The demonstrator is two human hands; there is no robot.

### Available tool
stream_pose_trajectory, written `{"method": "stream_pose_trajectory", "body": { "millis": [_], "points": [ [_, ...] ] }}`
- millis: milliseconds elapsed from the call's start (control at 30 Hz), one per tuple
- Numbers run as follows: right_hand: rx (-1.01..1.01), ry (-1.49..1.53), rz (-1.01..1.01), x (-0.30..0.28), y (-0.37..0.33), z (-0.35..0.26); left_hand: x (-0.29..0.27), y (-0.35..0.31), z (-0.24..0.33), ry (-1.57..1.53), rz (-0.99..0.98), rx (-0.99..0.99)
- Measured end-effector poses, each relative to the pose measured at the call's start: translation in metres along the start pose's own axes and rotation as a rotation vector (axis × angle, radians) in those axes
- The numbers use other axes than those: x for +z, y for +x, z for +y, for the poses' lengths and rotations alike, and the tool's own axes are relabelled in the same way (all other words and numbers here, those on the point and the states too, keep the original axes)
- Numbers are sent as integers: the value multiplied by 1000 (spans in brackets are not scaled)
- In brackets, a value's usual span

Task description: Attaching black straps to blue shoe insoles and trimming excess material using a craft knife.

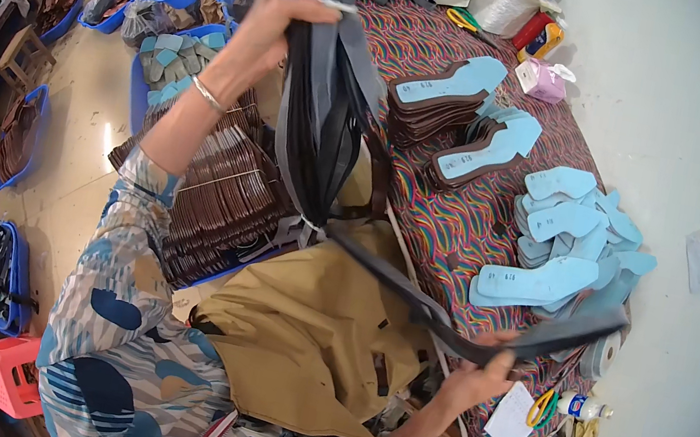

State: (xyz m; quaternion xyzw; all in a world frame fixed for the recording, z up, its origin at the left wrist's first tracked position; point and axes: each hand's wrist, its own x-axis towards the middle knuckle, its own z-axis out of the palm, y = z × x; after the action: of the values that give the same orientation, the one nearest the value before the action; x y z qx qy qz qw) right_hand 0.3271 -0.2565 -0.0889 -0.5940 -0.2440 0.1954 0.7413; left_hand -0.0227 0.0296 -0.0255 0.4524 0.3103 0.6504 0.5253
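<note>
My left hand (268, 21), raised at the upper left, is closed round a hanging bundle of long dark grey and black strips (320, 120). White ties circle the bundle near my fingers and at its lower end. One loose grey strip (394, 289) runs from the bundle's lower end across to the right. My right hand (476, 381) grips that strip near the table's edge, and its blurred free end sticks out past my fingers. A tan apron (302, 332) covers my lap below the bundle.
On the patterned tablecloth (432, 233) lie stacks of brown-edged insole shapes (429, 115) and a pile of light-blue sole-shaped pieces (554, 227). Scissors (541, 409) and a bottle (586, 408) are at the near right. Bundled brown pieces (224, 187) fill a blue crate left of me.
</note>
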Motion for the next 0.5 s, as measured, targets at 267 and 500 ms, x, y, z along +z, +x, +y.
{"method": "stream_pose_trajectory", "body": {
  "millis": [267,500],
  "points": [
    [-561,319,-152,-189,56,-74,-156,71,20,105,90,158],
    [-528,238,-321,-223,16,-98,-169,79,58,468,207,359]
  ]
}}
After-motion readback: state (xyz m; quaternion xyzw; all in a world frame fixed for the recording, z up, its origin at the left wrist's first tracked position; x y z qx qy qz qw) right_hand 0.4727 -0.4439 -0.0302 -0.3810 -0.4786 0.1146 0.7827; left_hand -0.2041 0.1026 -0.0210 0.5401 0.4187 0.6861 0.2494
